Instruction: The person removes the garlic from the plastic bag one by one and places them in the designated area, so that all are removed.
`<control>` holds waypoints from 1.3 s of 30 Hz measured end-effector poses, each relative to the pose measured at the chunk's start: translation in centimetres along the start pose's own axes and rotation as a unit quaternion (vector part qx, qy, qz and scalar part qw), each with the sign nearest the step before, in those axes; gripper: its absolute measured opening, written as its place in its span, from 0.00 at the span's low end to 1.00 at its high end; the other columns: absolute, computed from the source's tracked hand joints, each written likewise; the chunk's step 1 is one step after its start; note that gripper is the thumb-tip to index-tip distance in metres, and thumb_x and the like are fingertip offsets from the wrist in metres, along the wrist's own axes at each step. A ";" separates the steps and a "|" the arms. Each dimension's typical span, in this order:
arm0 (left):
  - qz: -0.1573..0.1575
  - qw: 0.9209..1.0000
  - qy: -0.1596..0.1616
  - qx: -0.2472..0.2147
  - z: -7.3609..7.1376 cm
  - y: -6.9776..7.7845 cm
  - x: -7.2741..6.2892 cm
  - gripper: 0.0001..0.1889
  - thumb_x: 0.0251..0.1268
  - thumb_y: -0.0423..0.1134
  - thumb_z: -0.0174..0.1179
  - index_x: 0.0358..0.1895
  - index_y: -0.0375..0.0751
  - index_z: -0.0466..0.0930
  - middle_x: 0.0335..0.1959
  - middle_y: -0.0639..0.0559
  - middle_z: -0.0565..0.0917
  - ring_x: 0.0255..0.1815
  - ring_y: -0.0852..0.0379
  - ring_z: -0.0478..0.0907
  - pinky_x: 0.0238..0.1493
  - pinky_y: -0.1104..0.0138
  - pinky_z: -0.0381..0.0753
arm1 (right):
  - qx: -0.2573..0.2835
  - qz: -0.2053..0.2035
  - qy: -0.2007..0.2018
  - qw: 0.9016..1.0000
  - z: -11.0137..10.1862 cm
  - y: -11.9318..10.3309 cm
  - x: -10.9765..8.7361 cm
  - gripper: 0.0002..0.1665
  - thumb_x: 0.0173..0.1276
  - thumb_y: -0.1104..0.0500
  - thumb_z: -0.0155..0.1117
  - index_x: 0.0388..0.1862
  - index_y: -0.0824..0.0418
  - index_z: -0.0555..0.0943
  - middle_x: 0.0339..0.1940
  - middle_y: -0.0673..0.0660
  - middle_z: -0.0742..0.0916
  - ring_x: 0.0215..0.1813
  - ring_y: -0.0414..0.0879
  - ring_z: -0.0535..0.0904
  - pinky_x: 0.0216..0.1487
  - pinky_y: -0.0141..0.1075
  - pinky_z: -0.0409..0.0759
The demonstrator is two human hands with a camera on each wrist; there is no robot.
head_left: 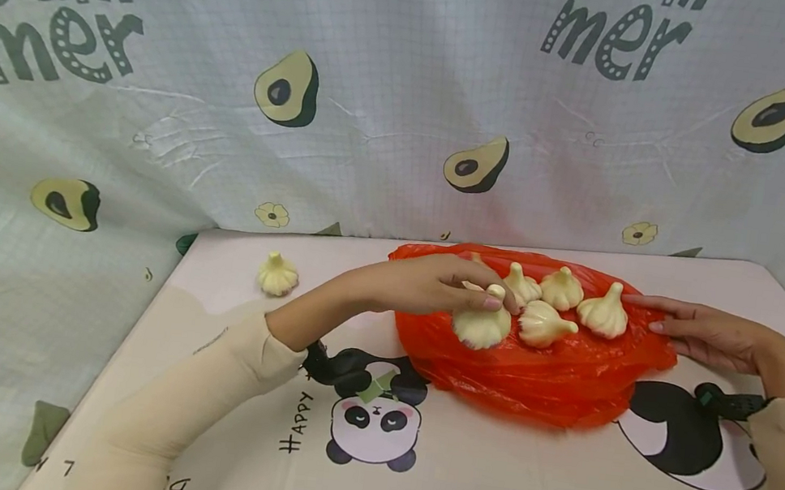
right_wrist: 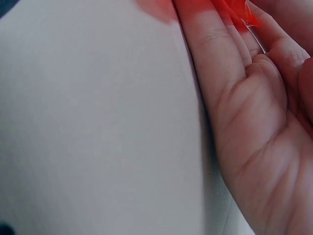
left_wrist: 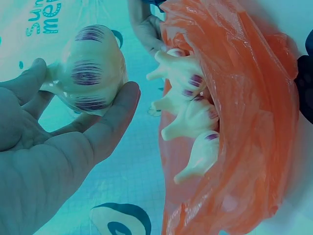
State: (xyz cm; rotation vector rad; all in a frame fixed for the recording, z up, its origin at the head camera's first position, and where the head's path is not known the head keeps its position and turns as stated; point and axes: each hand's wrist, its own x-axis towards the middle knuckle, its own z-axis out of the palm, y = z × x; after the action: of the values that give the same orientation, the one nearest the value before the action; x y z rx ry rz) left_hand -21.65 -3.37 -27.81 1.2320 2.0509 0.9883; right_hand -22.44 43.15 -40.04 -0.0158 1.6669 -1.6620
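Observation:
My left hand (head_left: 425, 282) pinches a white garlic bulb (head_left: 481, 329) between thumb and fingers, over the left part of a red plastic bag (head_left: 529, 388). Purple streaks show on that bulb (left_wrist: 90, 71) in the left wrist view. Several more garlic bulbs (head_left: 605, 310) lie together in the bag's mouth, most with their stems pointing up or sideways. At the bag's right edge is my right hand (head_left: 726, 339), its fingers extended against the plastic. The right wrist view shows its palm (right_wrist: 259, 112) and straight fingers, with red plastic lying over the fingertips.
A single garlic bulb (head_left: 278, 274) stands on the table at the far left. The pale tablecloth (head_left: 481, 485) carries a printed panda and large eyes. Behind the table hangs a curtain (head_left: 387, 48) with avocado prints.

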 end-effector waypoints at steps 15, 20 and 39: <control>-0.022 0.999 0.021 -0.034 0.6 -0.9 -2.5 0.14 0.79 0.43 0.55 0.61 0.50 0.82 0.58 0.60 0.80 0.62 0.62 0.72 0.62 0.65 0.75 | 0.010 0.007 -0.005 1.000 0.0 -0.2 -0.1 0.30 0.84 0.63 0.46 0.66 0.29 0.78 0.57 0.37 0.83 0.61 0.47 0.82 0.65 0.48 0.75; -0.026 0.998 0.029 -0.040 0.7 -1.3 -3.6 0.14 0.78 0.43 0.57 0.60 0.50 0.82 0.55 0.58 0.81 0.60 0.59 0.73 0.60 0.63 0.78 | 0.014 0.007 -0.005 1.000 0.1 -0.1 -0.1 0.30 0.83 0.64 0.46 0.69 0.30 0.76 0.57 0.37 0.83 0.61 0.48 0.82 0.66 0.49 0.74; -0.069 0.993 0.073 -0.066 1.4 -3.2 -7.0 0.13 0.76 0.43 0.58 0.59 0.52 0.82 0.51 0.55 0.81 0.56 0.52 0.74 0.55 0.57 0.78 | 0.006 0.010 0.011 1.000 0.1 -0.1 0.1 0.30 0.84 0.63 0.47 0.70 0.29 0.75 0.57 0.36 0.83 0.61 0.47 0.82 0.66 0.49 0.74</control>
State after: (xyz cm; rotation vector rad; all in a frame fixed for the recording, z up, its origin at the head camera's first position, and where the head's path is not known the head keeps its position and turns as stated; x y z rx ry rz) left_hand -19.17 -10.23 -30.67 0.9601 2.1120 1.1580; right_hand -22.55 43.02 -39.99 0.0250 1.6692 -1.6625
